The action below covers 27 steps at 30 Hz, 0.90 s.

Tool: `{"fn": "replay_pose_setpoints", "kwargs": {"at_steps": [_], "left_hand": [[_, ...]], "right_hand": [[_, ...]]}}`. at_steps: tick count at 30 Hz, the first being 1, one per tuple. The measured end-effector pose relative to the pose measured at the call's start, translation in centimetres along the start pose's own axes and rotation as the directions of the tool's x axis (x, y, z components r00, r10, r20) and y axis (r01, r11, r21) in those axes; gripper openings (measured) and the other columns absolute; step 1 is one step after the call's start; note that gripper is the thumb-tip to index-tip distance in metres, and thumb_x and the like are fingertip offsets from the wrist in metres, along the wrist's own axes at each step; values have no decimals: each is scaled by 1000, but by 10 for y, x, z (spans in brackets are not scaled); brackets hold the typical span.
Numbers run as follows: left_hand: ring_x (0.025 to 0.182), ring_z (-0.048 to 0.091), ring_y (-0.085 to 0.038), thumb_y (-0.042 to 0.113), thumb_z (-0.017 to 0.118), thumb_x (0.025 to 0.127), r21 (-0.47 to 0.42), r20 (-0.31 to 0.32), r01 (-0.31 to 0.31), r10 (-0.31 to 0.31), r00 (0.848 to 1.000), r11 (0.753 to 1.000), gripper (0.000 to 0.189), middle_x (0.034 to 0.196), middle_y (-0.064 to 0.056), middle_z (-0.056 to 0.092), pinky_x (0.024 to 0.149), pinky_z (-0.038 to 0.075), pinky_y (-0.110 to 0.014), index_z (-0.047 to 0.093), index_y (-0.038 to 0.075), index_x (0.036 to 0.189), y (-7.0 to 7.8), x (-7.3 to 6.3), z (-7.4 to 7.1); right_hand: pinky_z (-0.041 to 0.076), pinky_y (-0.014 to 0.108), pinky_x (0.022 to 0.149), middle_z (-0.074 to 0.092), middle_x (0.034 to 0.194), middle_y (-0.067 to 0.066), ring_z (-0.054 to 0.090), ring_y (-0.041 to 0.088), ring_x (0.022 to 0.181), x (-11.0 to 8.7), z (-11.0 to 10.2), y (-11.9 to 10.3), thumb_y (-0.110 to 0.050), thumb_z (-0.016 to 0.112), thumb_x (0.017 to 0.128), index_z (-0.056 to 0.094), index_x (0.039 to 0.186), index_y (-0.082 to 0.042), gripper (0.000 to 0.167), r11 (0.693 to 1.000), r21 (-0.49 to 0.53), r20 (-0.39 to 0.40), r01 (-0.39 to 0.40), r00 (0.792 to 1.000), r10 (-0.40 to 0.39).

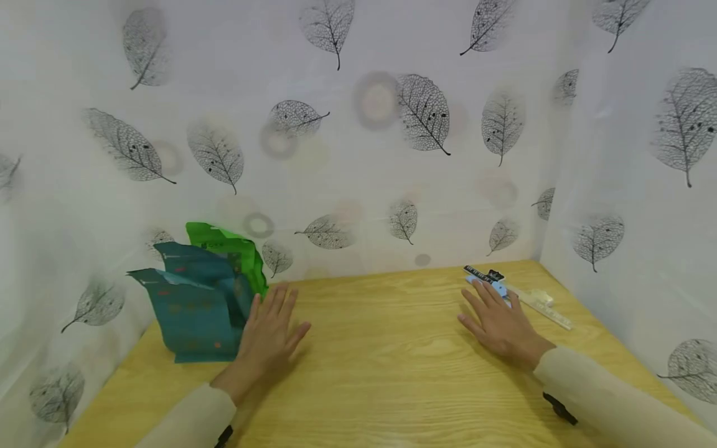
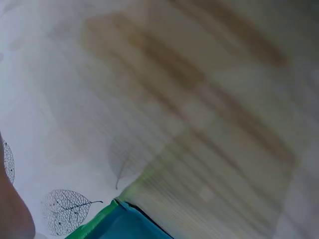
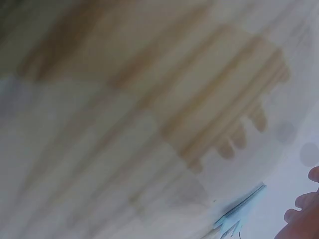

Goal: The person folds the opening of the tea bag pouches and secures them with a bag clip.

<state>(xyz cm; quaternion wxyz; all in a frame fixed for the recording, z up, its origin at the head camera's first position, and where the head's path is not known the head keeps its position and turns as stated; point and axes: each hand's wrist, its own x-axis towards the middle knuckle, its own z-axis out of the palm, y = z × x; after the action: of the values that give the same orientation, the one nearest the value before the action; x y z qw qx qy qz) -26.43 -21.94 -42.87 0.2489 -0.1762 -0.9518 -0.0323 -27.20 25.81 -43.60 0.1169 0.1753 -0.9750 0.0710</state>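
My left hand (image 1: 267,336) is spread with straight fingers at the right side of the standing pouches; whether it touches them I cannot tell. Two teal pouches (image 1: 193,317) stand in front of a bright green pouch (image 1: 254,249). In the left wrist view, a teal pouch corner (image 2: 129,224) shows at the bottom. My right hand (image 1: 501,326), palm down and fingers spread, partly covers a light blue flat item (image 1: 498,287). Beside it lie a dark strip with white marks (image 1: 476,273) and a clear ruler-like strip (image 1: 549,311). Neither hand holds anything visible.
The wood-grain table (image 1: 381,361) spans the space between the hands. A pale leaf-printed sheet (image 1: 358,162) hangs behind and along both sides. A small black piece (image 1: 495,275) and a pale yellowish piece (image 1: 541,297) lie at the right back. Both wrist views are largely blurred.
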Motion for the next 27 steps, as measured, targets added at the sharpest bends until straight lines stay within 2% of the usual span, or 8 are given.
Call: {"fn": "replay_pose_setpoints", "kwargs": {"at_steps": [2,5,10,13,18,23,27], "left_hand": [[150,26,-36,53,51,99,2,-63,-21,22,998,1000,75,164,-16,26,119,16,-61,34,6,155,-2,-1,-2],[150,26,-35,56,44,101,-10,-155,-55,52,987,998,74,164,-15,24,120,14,-60,34,6,155,-5,-2,-5],[150,27,-34,59,32,103,-30,-256,-95,85,963,995,75,163,-14,28,123,12,-56,37,4,153,-6,-6,-7],[147,34,-36,59,33,104,-38,-296,-111,95,950,993,74,161,-16,33,120,18,-58,39,3,152,-6,-9,-7],[133,49,-40,57,34,104,-34,-346,-123,104,933,992,72,152,-19,46,109,34,-62,44,1,148,-7,-16,-10],[124,54,-41,57,34,104,-50,-383,-127,99,919,991,72,142,-21,54,105,37,-60,50,-2,143,-13,-22,-15],[120,56,-41,55,35,104,-55,-419,-132,97,903,990,70,135,-23,59,101,41,-59,56,-5,133,-20,-25,-21]], "right_hand": [[11,75,110,20,164,21,21,44,149,1,0,3,-54,38,104,37,154,-6,69,1000,-3,0,-1,1000,1],[12,74,111,22,163,22,23,45,148,1,-2,6,-55,38,104,38,153,-5,69,1000,-10,-8,-6,1000,5],[14,74,110,25,162,23,25,45,147,-2,-4,12,-55,38,104,40,152,-5,70,1000,-3,-19,-22,1000,22],[14,75,109,27,161,24,26,46,147,-5,-4,16,-56,38,104,41,151,-4,70,999,-6,-20,-36,999,36],[18,75,107,33,157,27,30,48,143,-9,-4,22,-54,39,104,47,145,-2,67,999,-16,-40,-48,998,48],[21,76,104,35,154,29,33,49,140,-10,-6,26,-52,41,104,50,141,0,64,998,-12,-39,-63,997,62],[25,75,101,36,153,29,35,48,138,-7,-6,31,-50,42,105,50,141,1,63,996,-51,-38,-74,997,73]]}}
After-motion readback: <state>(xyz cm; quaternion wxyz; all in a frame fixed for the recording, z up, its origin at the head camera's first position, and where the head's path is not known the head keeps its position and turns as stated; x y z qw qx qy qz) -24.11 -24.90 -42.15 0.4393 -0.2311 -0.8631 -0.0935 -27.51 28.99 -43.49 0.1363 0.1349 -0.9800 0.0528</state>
